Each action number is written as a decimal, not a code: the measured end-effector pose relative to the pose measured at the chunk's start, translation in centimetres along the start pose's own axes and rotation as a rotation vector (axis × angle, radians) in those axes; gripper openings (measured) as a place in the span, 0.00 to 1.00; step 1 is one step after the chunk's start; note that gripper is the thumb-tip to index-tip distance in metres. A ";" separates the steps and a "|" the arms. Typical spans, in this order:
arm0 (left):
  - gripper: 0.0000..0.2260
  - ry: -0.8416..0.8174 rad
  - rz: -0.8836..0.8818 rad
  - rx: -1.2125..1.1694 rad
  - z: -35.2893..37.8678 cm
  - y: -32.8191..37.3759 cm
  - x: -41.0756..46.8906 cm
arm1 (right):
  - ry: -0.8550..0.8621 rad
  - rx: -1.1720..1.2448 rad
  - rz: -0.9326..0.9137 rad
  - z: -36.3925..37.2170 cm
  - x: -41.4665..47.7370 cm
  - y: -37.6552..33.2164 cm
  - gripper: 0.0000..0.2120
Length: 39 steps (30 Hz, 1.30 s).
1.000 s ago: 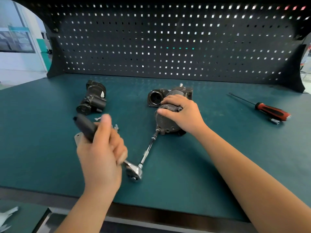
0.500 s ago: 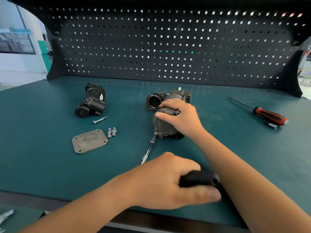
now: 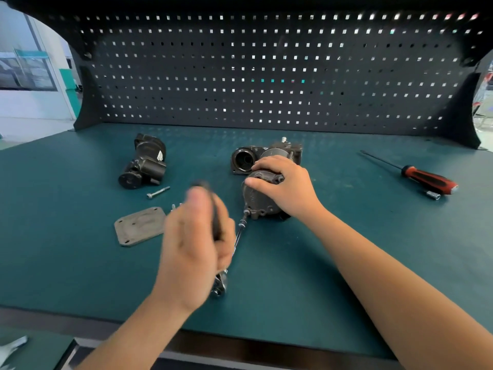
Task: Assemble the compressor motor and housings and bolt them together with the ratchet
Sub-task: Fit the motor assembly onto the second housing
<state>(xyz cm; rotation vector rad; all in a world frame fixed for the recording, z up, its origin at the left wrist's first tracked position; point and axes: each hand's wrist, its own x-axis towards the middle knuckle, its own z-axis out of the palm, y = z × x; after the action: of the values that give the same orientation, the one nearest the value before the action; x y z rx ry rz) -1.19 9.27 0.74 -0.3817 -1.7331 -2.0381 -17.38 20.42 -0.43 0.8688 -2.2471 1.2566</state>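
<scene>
Bolting step, judged in progress: left hand, blurred, clenched round the ratchet handle, its extension seated at the lower edge of the housing, mid-desk, which the right hand grasps from above; next swing calls for a firm counter-hold.

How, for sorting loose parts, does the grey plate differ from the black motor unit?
The flat grey metal plate is thin, with corner holes; the black cylindrical motor unit is bulky. The plate lies nearer, partly hidden by the left hand; the motor unit sits farther back. Both rest untouched on the green benchtop.
</scene>
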 end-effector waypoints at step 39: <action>0.13 -0.437 0.127 0.409 1.9 -0.3 0.2 | 0.299 0.191 0.160 1.1 0.1 -0.2 0.05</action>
<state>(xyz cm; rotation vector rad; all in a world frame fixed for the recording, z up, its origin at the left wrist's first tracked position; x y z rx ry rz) -1.63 11.14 0.95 -0.8204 -2.2543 -1.5336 -17.36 19.31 -0.79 0.5282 -2.0137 1.5793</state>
